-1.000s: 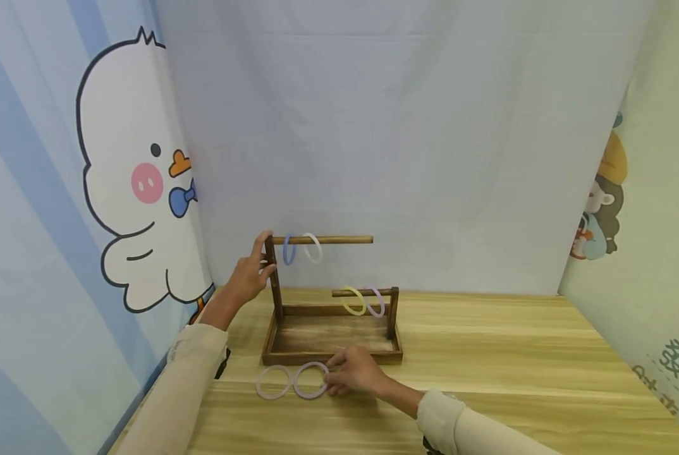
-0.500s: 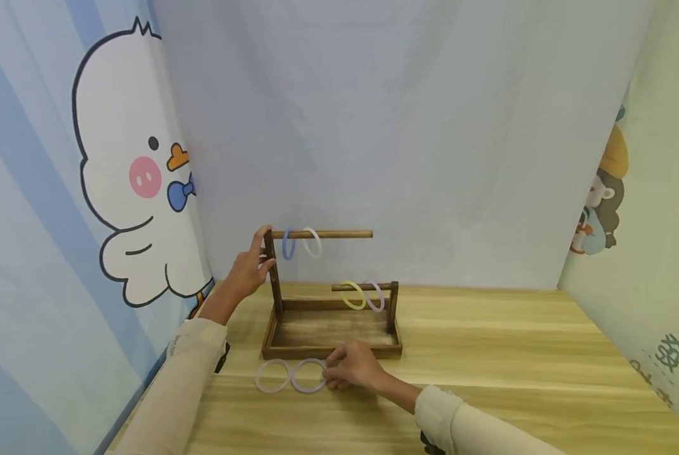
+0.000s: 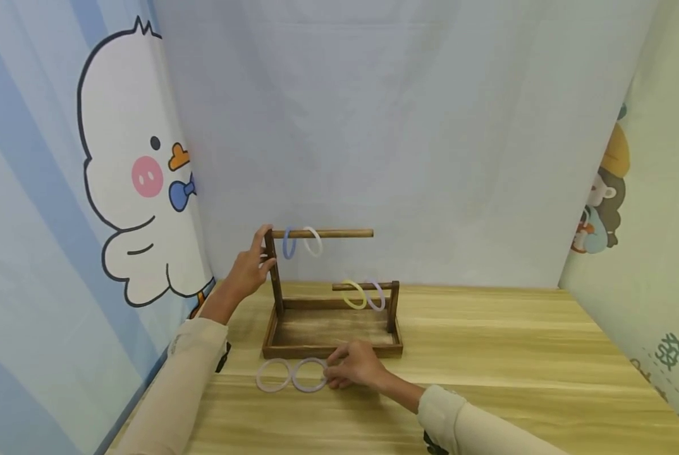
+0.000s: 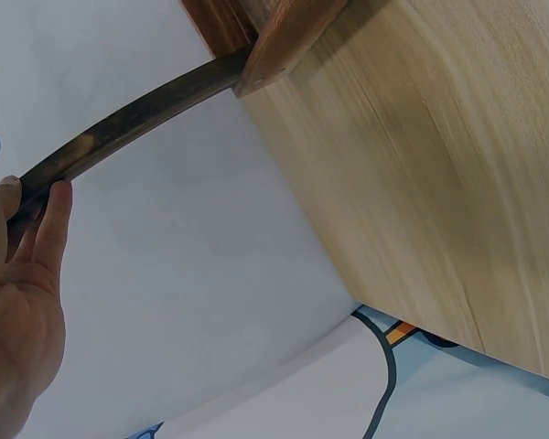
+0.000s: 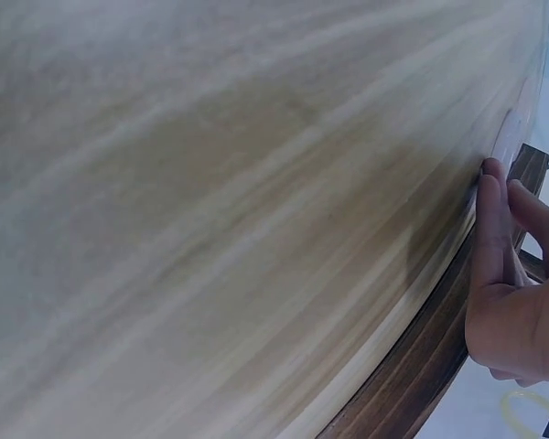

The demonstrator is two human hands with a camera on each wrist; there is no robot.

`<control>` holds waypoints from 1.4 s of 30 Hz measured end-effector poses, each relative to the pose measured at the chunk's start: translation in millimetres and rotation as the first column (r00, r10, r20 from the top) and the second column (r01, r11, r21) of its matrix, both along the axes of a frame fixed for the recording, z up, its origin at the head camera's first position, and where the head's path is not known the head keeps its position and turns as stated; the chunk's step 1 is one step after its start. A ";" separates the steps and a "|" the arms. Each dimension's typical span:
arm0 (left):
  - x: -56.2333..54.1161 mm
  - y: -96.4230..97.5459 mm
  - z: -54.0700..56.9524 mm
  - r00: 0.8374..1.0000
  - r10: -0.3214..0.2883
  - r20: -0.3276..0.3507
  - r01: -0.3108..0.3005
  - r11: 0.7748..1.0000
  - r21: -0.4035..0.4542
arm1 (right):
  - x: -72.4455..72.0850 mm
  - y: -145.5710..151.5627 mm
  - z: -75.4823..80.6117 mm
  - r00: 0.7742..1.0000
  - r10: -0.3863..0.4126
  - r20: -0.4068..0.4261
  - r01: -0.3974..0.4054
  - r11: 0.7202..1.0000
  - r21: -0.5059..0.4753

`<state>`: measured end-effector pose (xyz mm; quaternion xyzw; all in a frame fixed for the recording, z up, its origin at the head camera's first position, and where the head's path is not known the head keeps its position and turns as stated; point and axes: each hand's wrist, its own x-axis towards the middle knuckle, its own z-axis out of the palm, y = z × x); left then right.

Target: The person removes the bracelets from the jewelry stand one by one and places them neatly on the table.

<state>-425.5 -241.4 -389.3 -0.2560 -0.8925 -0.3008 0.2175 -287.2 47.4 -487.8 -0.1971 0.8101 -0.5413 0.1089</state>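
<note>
A dark wooden bangle stand with a tray base stands on the table. My left hand grips the top of its tall post, thumb on one side and fingers on the other. In front of the tray two bangles lie flat side by side, a pale pinkish one and a lavender one. My right hand pinches the right edge of the lavender bangle between thumb and fingers; the right wrist view also shows this bangle at the fingertips.
From the upper bar hang a blue bangle and a white bangle. The lower bar, on a short post, carries a yellow bangle and a light purple one. A grey curtain hangs behind the table.
The head view has tilted slightly, so everything sits a little higher in it. Both hands keep their places on the post and the lavender bangle.
</note>
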 end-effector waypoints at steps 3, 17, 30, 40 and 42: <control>-0.8 0.9 -0.6 1.000 -0.003 0.002 0.003 1.000 0.001 | 1.2 1.9 1.3 1.000 0.011 -0.002 -0.011 1.000 -0.005; -0.3 -0.5 -3.5 1.000 -0.004 -0.013 0.004 1.000 -0.006 | -4.9 -1.4 7.5 0.997 0.014 -0.080 -0.013 1.000 0.011; -0.2 -1.1 -3.4 1.000 -0.002 -0.006 0.002 1.000 -0.007 | -21.4 -1.1 23.0 0.983 0.054 -0.177 -0.049 0.998 0.036; -3.1 -0.1 -6.4 1.000 -0.003 -0.009 0.003 1.000 -0.003 | -39.4 0.1 39.8 0.990 -0.004 -0.138 0.009 0.999 0.035; -3.8 0.4 -5.8 1.000 -0.004 -0.009 0.004 1.000 0.001 | -42.2 -0.3 41.3 0.990 -0.016 -0.139 0.020 0.999 0.029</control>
